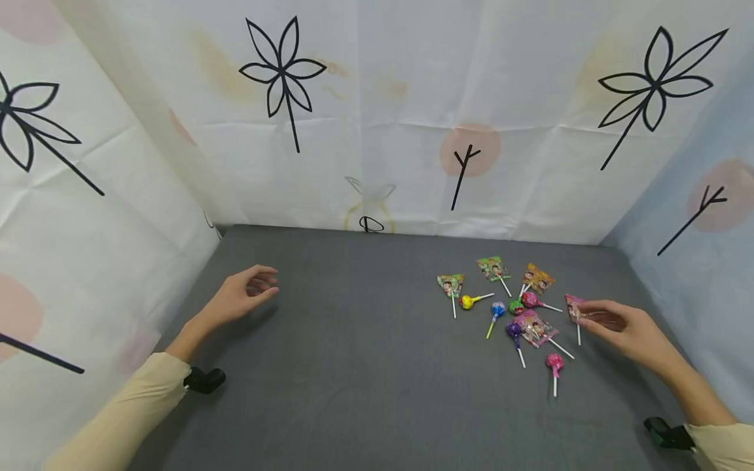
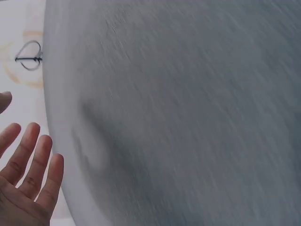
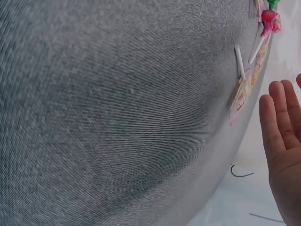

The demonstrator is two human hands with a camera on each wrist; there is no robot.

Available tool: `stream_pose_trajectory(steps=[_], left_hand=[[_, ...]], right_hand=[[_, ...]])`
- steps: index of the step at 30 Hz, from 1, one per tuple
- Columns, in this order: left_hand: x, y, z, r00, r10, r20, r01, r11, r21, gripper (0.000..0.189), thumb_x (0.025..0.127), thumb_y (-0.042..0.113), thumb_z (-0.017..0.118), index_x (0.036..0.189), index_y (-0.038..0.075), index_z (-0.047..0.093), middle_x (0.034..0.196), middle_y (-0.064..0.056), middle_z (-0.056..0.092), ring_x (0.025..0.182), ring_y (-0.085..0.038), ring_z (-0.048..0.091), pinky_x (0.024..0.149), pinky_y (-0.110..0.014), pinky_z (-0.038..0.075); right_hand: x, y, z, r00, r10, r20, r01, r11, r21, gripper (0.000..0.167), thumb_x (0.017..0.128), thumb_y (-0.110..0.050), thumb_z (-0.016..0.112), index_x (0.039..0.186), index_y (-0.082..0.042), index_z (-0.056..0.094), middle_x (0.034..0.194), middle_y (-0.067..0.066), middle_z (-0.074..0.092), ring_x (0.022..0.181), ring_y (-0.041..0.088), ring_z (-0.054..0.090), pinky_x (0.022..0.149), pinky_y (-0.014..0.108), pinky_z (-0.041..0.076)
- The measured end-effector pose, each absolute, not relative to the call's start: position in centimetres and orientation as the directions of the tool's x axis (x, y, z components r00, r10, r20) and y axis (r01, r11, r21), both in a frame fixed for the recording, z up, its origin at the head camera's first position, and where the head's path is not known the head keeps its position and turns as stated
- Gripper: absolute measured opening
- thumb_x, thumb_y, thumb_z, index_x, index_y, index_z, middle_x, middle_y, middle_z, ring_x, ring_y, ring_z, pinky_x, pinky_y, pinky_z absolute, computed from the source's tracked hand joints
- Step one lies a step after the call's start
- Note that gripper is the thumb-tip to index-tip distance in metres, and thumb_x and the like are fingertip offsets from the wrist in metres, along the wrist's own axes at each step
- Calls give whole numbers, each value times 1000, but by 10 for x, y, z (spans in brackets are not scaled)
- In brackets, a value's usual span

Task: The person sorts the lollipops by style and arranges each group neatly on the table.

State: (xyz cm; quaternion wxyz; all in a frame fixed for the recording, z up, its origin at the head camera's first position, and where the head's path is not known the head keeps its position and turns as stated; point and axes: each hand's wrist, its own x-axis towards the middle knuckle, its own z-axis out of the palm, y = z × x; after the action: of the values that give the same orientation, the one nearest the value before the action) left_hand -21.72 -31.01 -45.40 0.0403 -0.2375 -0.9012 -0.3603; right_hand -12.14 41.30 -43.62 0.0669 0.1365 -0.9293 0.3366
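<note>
My left hand (image 1: 243, 294) hovers over the left part of the grey table, fingers loosely bent and holding nothing; in the left wrist view the fingers (image 2: 34, 172) are spread. At the right, my right hand (image 1: 624, 330) is held over the table close to a lollipop in a flat pink wrapper (image 1: 573, 304). In the head view the fingertips overlap that wrapper. The right wrist view has the fingers extended, with the flat-wrapped lollipop (image 3: 241, 96) lying on the cloth apart from them. Left of this hand lie a pink lollipop (image 1: 554, 362) and a larger pink-wrapped lollipop (image 1: 535, 328).
Several more lollipops are grouped there: purple (image 1: 514, 330), blue (image 1: 498, 309), yellow (image 1: 467, 302), green (image 1: 516, 307) and a red-pink one (image 1: 530, 299). Behind them lie green packets (image 1: 492, 267) and an orange packet (image 1: 538, 279). Patterned cloth walls (image 1: 400, 78) border the table (image 1: 353, 366).
</note>
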Motion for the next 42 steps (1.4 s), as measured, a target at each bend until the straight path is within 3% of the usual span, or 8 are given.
stream_pose_trajectory(steps=[5,12,19,24,30,34,37,42], left_hand=[[-225,-283,-459,-893,390,224,426,576,697,45,94,13,77,133,-1,60,115,-14,69,100,-30,67,84,-49,54],[-240,-224,-463,-864,443,238,462,512,725,51,91,17,80,134,-1,60,121,-16,67,104,-31,65,85,-48,54],[-258,-150,-467,-822,525,221,490,456,743,55,91,23,81,136,0,59,125,-18,64,109,-31,63,87,-44,53],[-265,-102,-470,-772,591,234,538,412,735,57,90,23,82,136,-1,58,128,-16,63,112,-32,63,89,-41,52],[-269,-54,-472,-738,638,220,547,375,749,60,87,22,84,136,-1,58,130,-14,62,116,-30,61,93,-39,50],[-272,-30,-473,-726,651,222,559,370,742,61,86,22,85,136,-1,59,130,-12,61,118,-27,60,96,-38,48],[-272,-17,-474,-727,654,211,562,389,730,60,86,22,85,135,-1,59,130,-11,61,118,-26,60,97,-36,47],[-271,1,-475,-744,649,158,536,440,721,58,86,24,86,135,2,61,129,-9,62,116,-25,60,97,-33,47]], right_hand=[[-122,420,-441,-950,-191,248,-309,701,-643,28,91,2,75,117,9,68,108,22,69,89,-7,63,69,12,50],[-121,434,-443,-966,-121,229,-248,685,-685,30,93,-4,76,119,7,67,106,-6,70,87,-9,63,66,14,50],[-123,445,-446,-973,-109,203,-220,705,-675,35,93,-5,76,121,10,64,104,-4,69,88,-11,60,67,12,49],[-128,447,-448,-984,-91,154,-171,731,-661,42,92,-12,78,126,8,63,115,5,65,93,-15,54,68,11,48],[-136,447,-449,-988,-100,120,-156,724,-673,48,92,-14,79,130,9,60,120,-9,59,99,-17,48,73,8,45],[-141,445,-449,-991,-99,94,-137,729,-671,51,92,-16,79,132,9,59,127,10,62,100,-16,46,73,8,44],[-146,444,-451,-991,-106,81,-133,739,-660,52,92,-17,79,132,10,59,131,32,55,99,-16,44,73,8,43],[-151,444,-457,-982,-154,112,-190,738,-647,47,90,-10,80,129,10,62,124,31,59,96,-12,50,74,9,44]])
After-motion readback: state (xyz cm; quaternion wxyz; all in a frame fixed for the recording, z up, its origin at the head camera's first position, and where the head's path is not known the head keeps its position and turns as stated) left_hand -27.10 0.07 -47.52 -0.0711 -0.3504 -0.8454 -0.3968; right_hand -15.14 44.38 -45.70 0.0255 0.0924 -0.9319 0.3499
